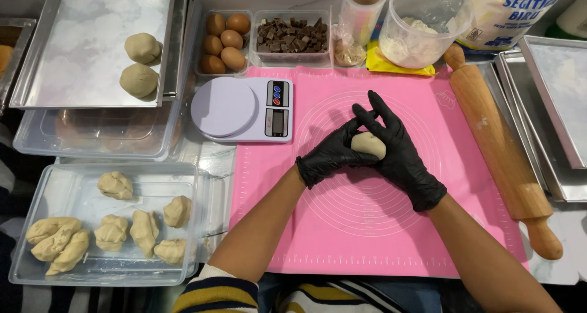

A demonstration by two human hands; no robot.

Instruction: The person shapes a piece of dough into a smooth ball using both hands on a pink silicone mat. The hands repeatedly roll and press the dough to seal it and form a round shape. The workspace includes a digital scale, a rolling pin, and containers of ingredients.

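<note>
Seen from above, a gloved left hand (333, 154) and right hand (400, 151) cup a pale dough ball (369, 145) between them, both grips closed around it above a pink baking mat (471, 184); squeezing unevenly could flatten or tear the soft dough.

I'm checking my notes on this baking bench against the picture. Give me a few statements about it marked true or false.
1. Both gloved hands, left hand and right hand, cup one dough ball. True.
2. The metal tray carries four rounded balls. False: it carries two.
3. The rolling pin lies right of the pink mat. True.
4. The scale has dough on it. False: its plate is bare.
5. The eggs sit beside the chocolate chunks. True.
</note>
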